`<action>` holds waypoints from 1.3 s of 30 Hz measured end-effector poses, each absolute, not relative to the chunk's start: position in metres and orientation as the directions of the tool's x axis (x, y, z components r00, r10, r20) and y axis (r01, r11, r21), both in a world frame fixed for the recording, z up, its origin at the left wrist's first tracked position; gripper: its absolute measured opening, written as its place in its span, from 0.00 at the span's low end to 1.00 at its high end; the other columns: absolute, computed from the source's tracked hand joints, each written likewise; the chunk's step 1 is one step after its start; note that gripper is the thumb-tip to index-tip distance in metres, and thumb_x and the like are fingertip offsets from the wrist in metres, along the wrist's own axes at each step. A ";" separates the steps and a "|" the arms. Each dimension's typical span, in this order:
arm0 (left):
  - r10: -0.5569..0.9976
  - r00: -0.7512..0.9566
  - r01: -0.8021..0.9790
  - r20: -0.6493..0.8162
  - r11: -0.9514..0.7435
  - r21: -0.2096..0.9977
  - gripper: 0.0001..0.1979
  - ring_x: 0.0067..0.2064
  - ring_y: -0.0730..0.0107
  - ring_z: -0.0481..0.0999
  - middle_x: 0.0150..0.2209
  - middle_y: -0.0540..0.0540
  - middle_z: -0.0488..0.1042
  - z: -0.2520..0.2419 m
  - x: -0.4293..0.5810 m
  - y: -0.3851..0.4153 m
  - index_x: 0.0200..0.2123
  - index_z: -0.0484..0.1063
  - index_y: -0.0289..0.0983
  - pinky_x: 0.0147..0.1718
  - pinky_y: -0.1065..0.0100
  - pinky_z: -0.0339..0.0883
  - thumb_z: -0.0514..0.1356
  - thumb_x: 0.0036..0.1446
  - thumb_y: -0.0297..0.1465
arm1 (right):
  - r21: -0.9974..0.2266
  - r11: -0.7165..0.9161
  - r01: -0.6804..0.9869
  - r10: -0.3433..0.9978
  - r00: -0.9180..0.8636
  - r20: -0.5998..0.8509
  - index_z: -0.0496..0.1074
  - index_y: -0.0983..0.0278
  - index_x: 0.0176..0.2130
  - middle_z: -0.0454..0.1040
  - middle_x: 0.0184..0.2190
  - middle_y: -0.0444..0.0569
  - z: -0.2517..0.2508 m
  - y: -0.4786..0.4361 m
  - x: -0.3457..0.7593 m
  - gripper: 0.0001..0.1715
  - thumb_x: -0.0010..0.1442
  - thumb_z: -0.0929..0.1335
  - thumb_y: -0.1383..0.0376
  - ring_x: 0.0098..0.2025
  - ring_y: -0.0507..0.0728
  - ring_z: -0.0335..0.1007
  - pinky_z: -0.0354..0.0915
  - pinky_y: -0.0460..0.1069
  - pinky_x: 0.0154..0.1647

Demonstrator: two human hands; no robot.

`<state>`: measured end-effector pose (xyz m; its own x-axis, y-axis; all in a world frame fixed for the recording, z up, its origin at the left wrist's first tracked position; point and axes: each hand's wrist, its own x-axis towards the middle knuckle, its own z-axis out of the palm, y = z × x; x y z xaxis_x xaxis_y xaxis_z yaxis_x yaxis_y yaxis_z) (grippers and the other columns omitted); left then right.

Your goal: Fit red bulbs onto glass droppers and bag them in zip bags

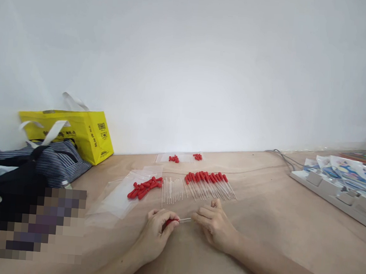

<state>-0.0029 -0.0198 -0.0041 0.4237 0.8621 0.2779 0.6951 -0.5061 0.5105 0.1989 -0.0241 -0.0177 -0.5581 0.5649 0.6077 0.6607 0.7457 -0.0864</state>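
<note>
My left hand [158, 228] pinches a red rubber bulb [170, 221] at the near middle of the table. My right hand [214, 226] pinches the other end of a thin clear glass tube [185, 220] that meets that bulb. Just beyond my hands lie a row of bare glass tubes [172, 190], a row of finished droppers with red bulbs [209, 183] to their right, and a heap of loose red bulbs [144, 187] on a clear plastic bag [117, 199] to their left.
A yellow shopping bag [75, 133], a striped bag [52, 160] and a black bag [4, 194] crowd the left. Further red bulbs [174, 158] lie on a clear bag by the wall. A white power strip [333, 193] under printed sheets [348, 169] sits right.
</note>
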 end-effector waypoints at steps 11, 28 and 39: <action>0.813 0.458 0.679 0.360 -0.581 0.449 0.08 0.32 0.68 0.70 0.26 0.52 0.73 -0.010 -0.005 -0.020 0.28 0.68 0.40 0.46 0.54 0.51 0.51 0.54 0.33 | -0.271 0.702 0.659 0.681 -0.509 0.526 0.66 0.64 0.32 0.68 0.26 0.44 -0.017 -0.033 0.192 0.11 0.52 0.58 0.74 0.25 0.50 0.55 0.42 0.49 0.33; 0.754 0.523 0.668 0.397 -0.652 0.359 0.07 0.30 0.70 0.70 0.26 0.52 0.72 -0.011 -0.003 -0.021 0.28 0.67 0.39 0.45 0.55 0.50 0.52 0.54 0.32 | -0.530 0.578 0.620 0.814 -0.479 0.328 0.63 0.65 0.26 0.68 0.24 0.41 -0.015 -0.028 0.182 0.10 0.55 0.57 0.72 0.26 0.49 0.57 0.45 0.47 0.36; 0.715 0.535 0.683 0.450 -0.679 0.268 0.06 0.33 0.67 0.71 0.28 0.51 0.74 -0.004 -0.005 -0.010 0.30 0.68 0.40 0.44 0.56 0.49 0.53 0.55 0.32 | -0.406 0.573 0.712 0.820 -0.497 0.285 0.68 0.63 0.28 0.72 0.28 0.43 -0.002 -0.024 0.183 0.10 0.56 0.59 0.68 0.33 0.52 0.62 0.44 0.49 0.36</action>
